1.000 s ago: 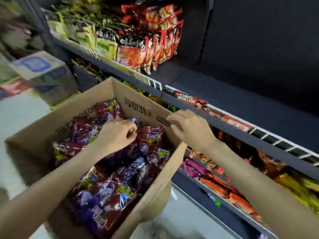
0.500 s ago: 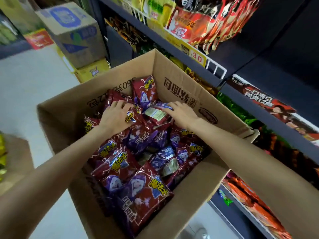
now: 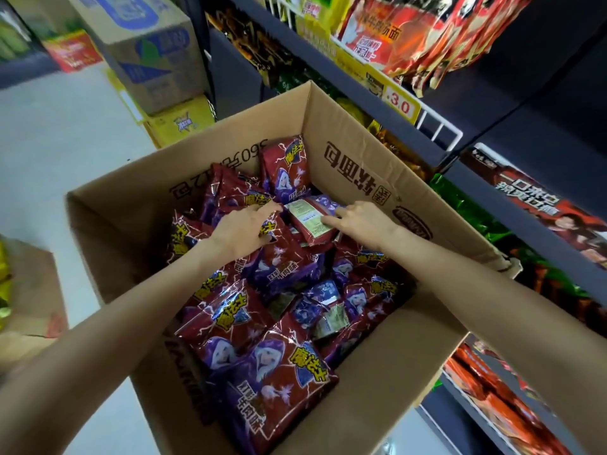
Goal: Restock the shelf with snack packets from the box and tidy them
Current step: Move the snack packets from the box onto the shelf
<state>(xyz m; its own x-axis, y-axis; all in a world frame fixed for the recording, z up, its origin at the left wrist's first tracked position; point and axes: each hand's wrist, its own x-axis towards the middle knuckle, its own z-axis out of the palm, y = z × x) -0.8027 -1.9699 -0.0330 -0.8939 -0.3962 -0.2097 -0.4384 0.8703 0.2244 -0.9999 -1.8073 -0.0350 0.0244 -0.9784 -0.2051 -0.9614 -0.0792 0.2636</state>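
The snack packets are glossy maroon-and-purple pouches printed with a pale-haired figure, white lightning streaks and bold yellow characters; they lie jumbled in a loose heap that fills the open cardboard box.

The left hand reaches down into the far part of the heap, palm down, its fingers spread and lightly bent over a maroon packet beneath it, resting on the film; whether the fingers actually pinch it cannot be told. More packets lie below and to the left of this hand, and one upright packet leans against the box's far wall just beyond its fingertips.

Between the two hands lies a back-up packet, reverse side showing, with a pale green printed label and a purple top edge. It sits just right of the left hand's fingertips.

The right hand comes in from the right, fingers extended and relaxed, their tips touching the right edge of that label-side packet without curling round it. The box's printed inner wall runs just beyond this hand, and the dark shelf with a yellow price tag stands farther past it.
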